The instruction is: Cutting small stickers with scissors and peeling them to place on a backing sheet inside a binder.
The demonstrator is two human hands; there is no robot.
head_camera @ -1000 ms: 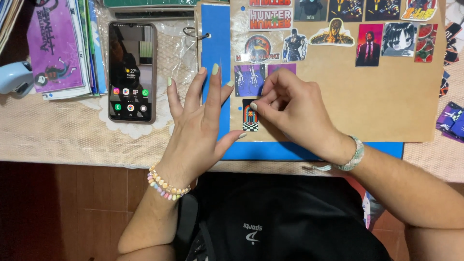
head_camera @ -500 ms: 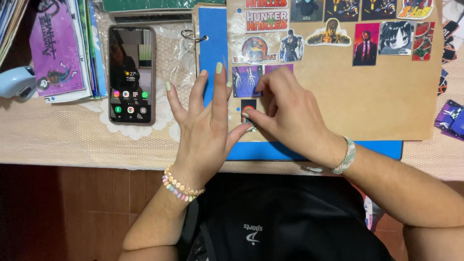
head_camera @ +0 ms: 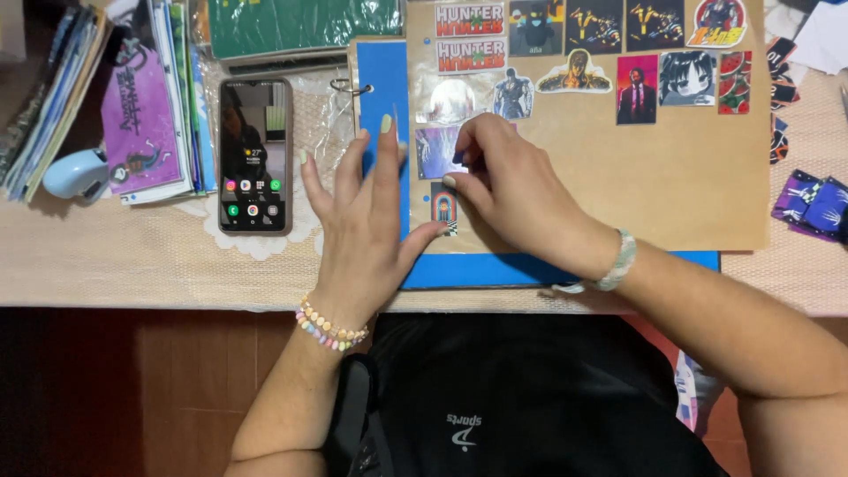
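About a dozen stickers already filled the top of the brown page (head_camera: 618,185), most of it bare below, while the left hand (head_camera: 371,225), fingers spread, held the blue binder (head_camera: 389,97) and the right hand (head_camera: 508,190) pinched a small sticker (head_camera: 443,205) onto the page's left edge.

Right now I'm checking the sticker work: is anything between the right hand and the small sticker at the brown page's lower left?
Nothing visible. The right hand has its fingertips directly on the small sticker on the brown page. The left hand lies flat beside it on the blue binder, thumb tip near the sticker's lower edge.
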